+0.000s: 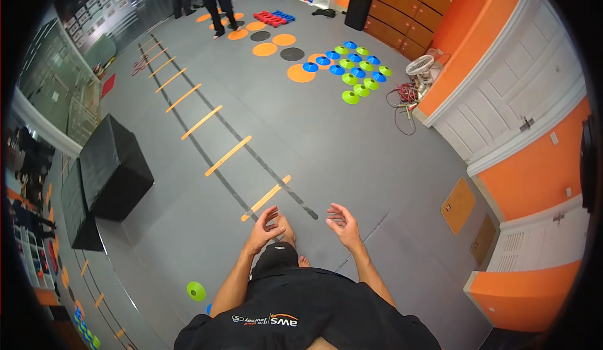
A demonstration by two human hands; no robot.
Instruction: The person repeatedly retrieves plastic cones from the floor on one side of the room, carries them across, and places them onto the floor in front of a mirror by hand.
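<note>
My left hand [266, 229] hangs in the air above my raised knee and bare leg, its fingers curved and apart with nothing between them. Level with it on the other side, my right hand [344, 223] is also empty, fingers loosely spread. Both stay clear of the floor. Just ahead lies an agility ladder with dark straps and orange rungs; the nearest rung [266, 198] is close beyond my left hand. One dark strap end [311, 213] lies between the hands. A green disc cone [196, 291] rests on the floor to my left.
Blue and green disc cones [357, 72] stand in rows ahead right, beside orange and grey floor spots [292, 54]. Black padded boxes [116, 168] stand left along a mirror. A fan [419, 65] and cables sit by the right wall. Another person [215, 1] stands at the far end.
</note>
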